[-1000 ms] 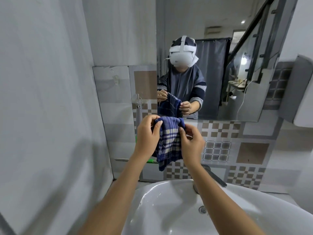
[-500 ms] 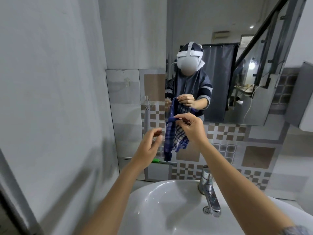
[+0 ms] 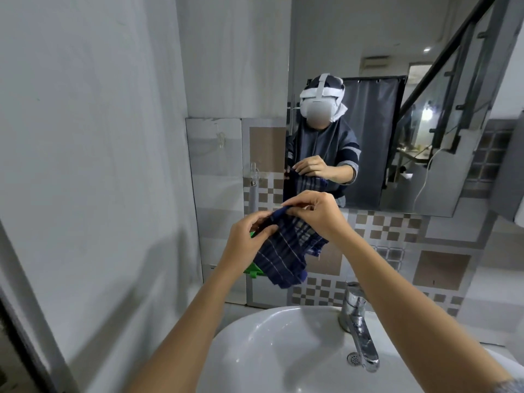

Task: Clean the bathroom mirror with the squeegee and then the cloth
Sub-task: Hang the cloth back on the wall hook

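Blue plaid fabric, the cloth, hangs above the sink, held up between both hands, below the lower left corner of the mirror.

Left of the sink: plain grey wall, nothing on it. A green object shows behind the cloth's lower left edge; mostly covered, cannot tell what it is, possibly the squeegee. A clear wall hook sits higher up, just left of the mirror edge.

Above the sink, left hand: fingers pinched on the cloth's upper left edge. Right hand: fingers pinched on the top hem, slightly higher and closer to the glass. The two grips are close together along the same top edge, so the cloth's long axis runs downward, bunched, with a loose corner trailing right.

Key relation: the mirror lies up and forward from both hands; the right hand is the nearer one. Judgement: the cloth stage is beginning, and the cloth needs gathering into a pad before wiping.

Right of the sink centre: chrome tap, clear of the cloth.

Unclear: streaks or wetness on the glass cannot be made out; the mirror's top and right edge are cut off.
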A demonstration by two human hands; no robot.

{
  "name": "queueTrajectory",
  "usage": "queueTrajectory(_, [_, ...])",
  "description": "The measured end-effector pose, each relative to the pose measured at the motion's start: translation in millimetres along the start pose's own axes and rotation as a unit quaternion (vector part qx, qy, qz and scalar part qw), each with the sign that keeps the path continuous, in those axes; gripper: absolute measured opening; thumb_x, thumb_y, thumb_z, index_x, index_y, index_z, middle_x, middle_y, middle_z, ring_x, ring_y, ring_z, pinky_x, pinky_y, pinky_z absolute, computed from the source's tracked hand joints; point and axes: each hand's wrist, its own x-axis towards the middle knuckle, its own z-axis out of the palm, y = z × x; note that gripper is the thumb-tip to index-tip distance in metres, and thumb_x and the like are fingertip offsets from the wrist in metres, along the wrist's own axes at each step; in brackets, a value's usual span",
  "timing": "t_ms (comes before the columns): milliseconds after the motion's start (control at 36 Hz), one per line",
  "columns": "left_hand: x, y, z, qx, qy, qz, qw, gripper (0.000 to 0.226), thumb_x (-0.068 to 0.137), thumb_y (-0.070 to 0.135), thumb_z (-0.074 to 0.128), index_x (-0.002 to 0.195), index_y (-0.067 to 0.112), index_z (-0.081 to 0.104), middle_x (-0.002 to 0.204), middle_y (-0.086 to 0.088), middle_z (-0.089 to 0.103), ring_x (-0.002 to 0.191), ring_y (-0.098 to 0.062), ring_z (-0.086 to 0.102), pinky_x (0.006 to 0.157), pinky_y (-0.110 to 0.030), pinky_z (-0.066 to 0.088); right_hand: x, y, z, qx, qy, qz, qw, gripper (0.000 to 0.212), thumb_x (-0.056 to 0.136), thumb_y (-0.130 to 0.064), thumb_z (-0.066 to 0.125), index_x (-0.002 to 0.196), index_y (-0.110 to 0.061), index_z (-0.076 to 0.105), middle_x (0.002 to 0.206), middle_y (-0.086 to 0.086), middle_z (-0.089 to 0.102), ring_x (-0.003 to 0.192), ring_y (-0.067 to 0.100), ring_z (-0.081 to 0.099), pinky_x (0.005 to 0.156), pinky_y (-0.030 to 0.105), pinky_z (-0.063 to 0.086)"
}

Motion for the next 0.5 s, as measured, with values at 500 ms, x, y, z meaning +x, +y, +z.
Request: queueTrajectory(500, [115.2,-3.6,-113.4,0.072,0.136,0.032,0.988,0.017,0.082,0.009,0.066,0.096,0.015,0.072,0.089,0.009,0.067,0.079,0.006,0.06,0.073,-0.003,0.043,137.7,-44.7,52.5,0.006,0.083,-0.005,0.997,0.011,0.076,-0.004,0.072,0.08,-0.014,0.07,0.073,-0.001,0.068,0.069,0.007,0.061,0.063,0.005,0.045])
